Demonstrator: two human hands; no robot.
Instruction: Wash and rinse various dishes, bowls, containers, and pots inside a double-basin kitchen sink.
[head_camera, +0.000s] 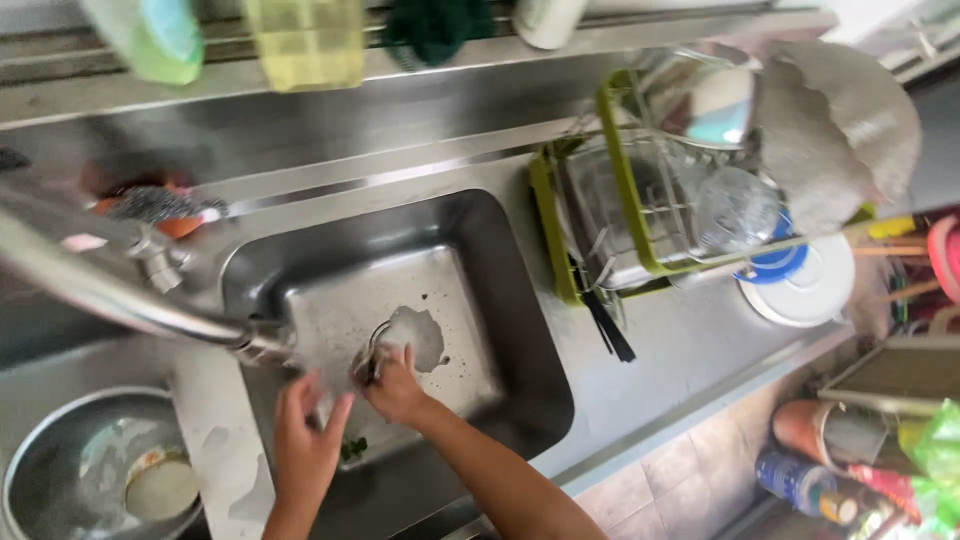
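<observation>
2 hands down in the steel sink (500, 300), under the faucet (120, 290). Right hand (395, 385) pinching a thin metal utensil (372, 352) at the basin floor; left hand (305, 440) flat, fingers spread, grasping nothing. Dish rack (620, 200) standing beside, steel bowl (90, 470) lower left.

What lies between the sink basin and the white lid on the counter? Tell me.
In the head view, a green-framed dish rack holding metal bowls sits between the sink basin and white lid.
</observation>
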